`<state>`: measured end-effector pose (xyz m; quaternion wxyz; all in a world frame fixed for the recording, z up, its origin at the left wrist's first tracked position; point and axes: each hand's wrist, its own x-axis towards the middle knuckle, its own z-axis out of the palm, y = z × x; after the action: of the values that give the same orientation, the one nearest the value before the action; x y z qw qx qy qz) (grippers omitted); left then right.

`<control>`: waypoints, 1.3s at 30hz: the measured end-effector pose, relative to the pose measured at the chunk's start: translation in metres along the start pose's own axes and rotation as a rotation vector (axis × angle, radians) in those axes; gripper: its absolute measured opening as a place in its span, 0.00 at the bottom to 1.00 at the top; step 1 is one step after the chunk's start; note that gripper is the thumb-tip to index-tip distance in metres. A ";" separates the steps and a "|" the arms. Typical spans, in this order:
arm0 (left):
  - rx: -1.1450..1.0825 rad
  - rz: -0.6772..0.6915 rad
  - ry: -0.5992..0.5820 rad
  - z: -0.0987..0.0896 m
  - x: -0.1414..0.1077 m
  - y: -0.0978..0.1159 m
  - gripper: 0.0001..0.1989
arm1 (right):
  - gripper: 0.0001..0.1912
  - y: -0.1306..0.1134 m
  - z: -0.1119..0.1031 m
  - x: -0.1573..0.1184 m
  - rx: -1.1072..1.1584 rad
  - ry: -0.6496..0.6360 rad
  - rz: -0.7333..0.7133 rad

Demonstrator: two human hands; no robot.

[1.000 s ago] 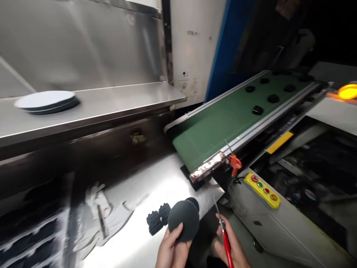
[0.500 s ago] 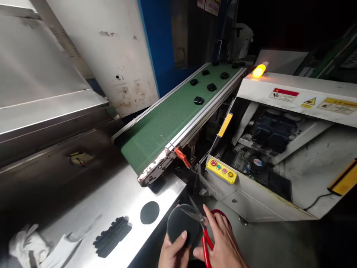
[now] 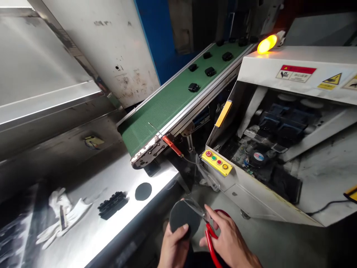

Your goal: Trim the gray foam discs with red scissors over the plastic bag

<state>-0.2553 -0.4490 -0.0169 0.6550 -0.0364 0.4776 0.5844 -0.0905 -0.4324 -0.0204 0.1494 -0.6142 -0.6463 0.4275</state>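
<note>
My left hand (image 3: 177, 240) grips a round dark grey disc (image 3: 182, 217), thumb on its face and fingers behind it. In my right hand (image 3: 227, 230) is a pair of red-handled scissors (image 3: 208, 227), index finger stretched along the pivot. The blades reach over the disc's upper right edge and look nearly closed; whether they cut into it I cannot tell. A second dark disc (image 3: 143, 191) lies flat on the metal table (image 3: 111, 238), close to its edge. Left of that disc sits a ridged black part (image 3: 113, 204).
White gloves (image 3: 63, 216) lie on the table at left. A green conveyor belt (image 3: 158, 115) carries several black parts, and a red-handled screwdriver-like tool (image 3: 171, 145) rests at its near end. At right stands a white machine with a yellow button box (image 3: 216, 162) and a lit amber lamp (image 3: 267, 44).
The scissor blades have gone from spread to nearly closed at the disc's edge. The view has shifted, and the black parts on the belt sit nearer its near end.
</note>
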 end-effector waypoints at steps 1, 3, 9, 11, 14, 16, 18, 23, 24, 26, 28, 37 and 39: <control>0.004 0.007 0.021 0.002 0.002 -0.003 0.41 | 0.42 0.003 -0.001 0.001 -0.006 -0.018 0.007; 0.021 0.010 0.060 0.004 0.009 -0.008 0.36 | 0.42 0.008 -0.002 0.005 -0.013 -0.052 0.028; 0.099 -0.053 0.142 -0.005 0.072 -0.025 0.23 | 0.49 0.028 0.017 0.052 -0.091 -0.100 0.091; 0.115 -0.079 0.151 -0.013 0.102 -0.031 0.21 | 0.49 0.043 0.030 0.075 -0.102 -0.129 0.142; 0.155 -0.111 0.146 -0.026 0.149 -0.041 0.19 | 0.44 0.073 0.052 0.107 -0.074 -0.126 0.199; 0.170 -0.135 0.122 -0.037 0.179 -0.051 0.19 | 0.40 0.096 0.065 0.124 -0.092 -0.092 0.213; 0.161 -0.166 0.088 -0.050 0.207 -0.066 0.18 | 0.39 0.119 0.077 0.138 -0.122 -0.070 0.220; 0.118 -0.232 0.000 -0.073 0.278 -0.126 0.16 | 0.38 0.186 0.099 0.169 -0.187 -0.007 0.206; 0.109 -0.244 -0.017 -0.074 0.291 -0.139 0.16 | 0.37 0.200 0.101 0.175 -0.198 0.002 0.213; 0.098 -0.272 -0.041 -0.074 0.314 -0.163 0.16 | 0.35 0.229 0.102 0.186 -0.216 0.009 0.240; 0.092 -0.295 -0.069 -0.069 0.330 -0.183 0.17 | 0.32 0.256 0.100 0.194 -0.228 0.006 0.269; 0.225 -0.391 -0.149 -0.017 0.394 -0.236 0.22 | 0.26 0.336 0.060 0.214 -0.168 0.048 0.376; 0.284 -0.357 -0.058 -0.009 0.414 -0.247 0.24 | 0.25 0.347 0.056 0.219 -0.143 0.076 0.391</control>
<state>-0.1202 -0.2295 -0.4240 0.7601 -0.0109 0.5219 0.3869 0.0570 -0.2932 -0.3817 0.0441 -0.7527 -0.5372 0.3780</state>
